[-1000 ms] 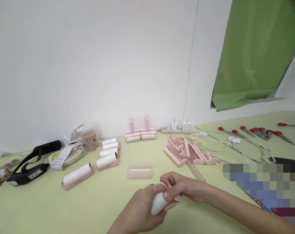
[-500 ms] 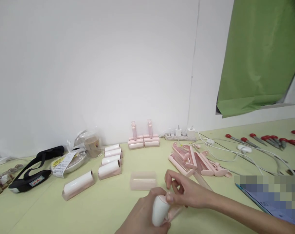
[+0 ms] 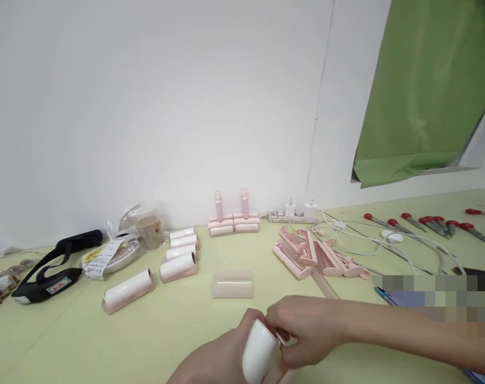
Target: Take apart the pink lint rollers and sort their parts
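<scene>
My left hand (image 3: 218, 352) is wrapped round a lint roller (image 3: 259, 351), its white roll tilted with one end up. Pink plastic of its handle shows below, partly hidden by my hands. My right hand (image 3: 302, 326) is closed, its fingers pinching at the roller's upper right end. What exactly lies between those fingertips is hidden. Beyond my hands a translucent pink roller cover (image 3: 232, 286) lies on the table. To the right is a pile of pink lint roller handles (image 3: 306, 253).
White rolls in clear pink covers (image 3: 179, 265) lie at left, one roll (image 3: 128, 290) apart. Assembled rollers (image 3: 234, 224) stand by the wall. A power strip (image 3: 292, 216), cables, red-ended tools (image 3: 430, 224), a black strap (image 3: 46, 285) and a packaged bowl (image 3: 122, 258) lie around.
My right hand has turned knuckles-up and closed in against the roller's end. The roller has moved slightly down and left in view, and the camera has shifted a little.
</scene>
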{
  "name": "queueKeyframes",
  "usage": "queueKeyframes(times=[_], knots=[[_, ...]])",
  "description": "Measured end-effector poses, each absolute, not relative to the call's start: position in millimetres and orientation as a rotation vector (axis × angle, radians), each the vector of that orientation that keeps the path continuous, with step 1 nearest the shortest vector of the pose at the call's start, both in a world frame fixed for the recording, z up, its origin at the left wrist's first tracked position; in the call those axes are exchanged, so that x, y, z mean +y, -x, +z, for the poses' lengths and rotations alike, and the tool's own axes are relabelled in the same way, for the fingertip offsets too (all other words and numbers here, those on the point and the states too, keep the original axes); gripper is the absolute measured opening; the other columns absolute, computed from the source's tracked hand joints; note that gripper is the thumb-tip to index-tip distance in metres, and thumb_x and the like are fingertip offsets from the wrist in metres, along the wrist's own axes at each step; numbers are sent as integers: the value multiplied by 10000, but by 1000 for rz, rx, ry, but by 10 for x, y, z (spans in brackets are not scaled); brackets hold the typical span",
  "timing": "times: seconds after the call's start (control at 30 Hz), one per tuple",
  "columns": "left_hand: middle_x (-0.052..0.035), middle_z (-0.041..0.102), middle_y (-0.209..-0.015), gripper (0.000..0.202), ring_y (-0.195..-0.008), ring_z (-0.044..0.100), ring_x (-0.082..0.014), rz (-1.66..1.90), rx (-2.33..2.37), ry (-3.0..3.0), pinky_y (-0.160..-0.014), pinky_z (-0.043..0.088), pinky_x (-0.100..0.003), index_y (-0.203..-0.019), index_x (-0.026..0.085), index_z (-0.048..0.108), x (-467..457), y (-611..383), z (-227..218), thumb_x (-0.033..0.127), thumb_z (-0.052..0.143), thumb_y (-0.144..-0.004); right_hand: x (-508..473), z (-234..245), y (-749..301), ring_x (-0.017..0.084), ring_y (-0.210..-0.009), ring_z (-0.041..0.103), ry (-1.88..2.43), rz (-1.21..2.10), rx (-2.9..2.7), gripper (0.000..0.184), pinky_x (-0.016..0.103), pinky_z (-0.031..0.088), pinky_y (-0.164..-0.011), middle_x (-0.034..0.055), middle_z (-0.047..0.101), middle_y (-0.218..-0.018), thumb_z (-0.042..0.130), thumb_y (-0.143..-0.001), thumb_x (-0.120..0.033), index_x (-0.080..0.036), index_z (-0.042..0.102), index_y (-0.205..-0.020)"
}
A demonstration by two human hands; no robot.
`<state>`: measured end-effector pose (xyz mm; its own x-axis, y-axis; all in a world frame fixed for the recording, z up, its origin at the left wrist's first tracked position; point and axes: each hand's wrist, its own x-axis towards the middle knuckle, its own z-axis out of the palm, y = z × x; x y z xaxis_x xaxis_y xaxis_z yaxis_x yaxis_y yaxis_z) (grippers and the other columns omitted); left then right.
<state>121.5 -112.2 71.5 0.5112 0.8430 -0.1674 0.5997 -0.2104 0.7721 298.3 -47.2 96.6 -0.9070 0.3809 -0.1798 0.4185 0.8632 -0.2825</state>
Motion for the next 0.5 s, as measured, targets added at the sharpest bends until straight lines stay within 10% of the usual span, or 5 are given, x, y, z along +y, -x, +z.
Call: queueKeyframes(times=[0.33,0.5], knots=[[32,572,-870,570,-652,501,-117,229,1166,-2007,-496,334,-179,-1057,282,354,-1284,-1178,917,263,623,-555,-603,912,-3052,52,-435,375,-856,-1169,2764,102,138,253,-356,-69,417,-498,502,-555,-136,-175,409,-540],[-1,608,-770,402,-614,554,-163,195,1472,-2002,-479,353,-214,-1046,269,389,-1331,-1262,1031,436,485,-693,-638,933,-2995,78,-486,406,-986,-951,2911,84,171,288,-406,-48,453,-550,499,-541,-162,-179,425,-578]])
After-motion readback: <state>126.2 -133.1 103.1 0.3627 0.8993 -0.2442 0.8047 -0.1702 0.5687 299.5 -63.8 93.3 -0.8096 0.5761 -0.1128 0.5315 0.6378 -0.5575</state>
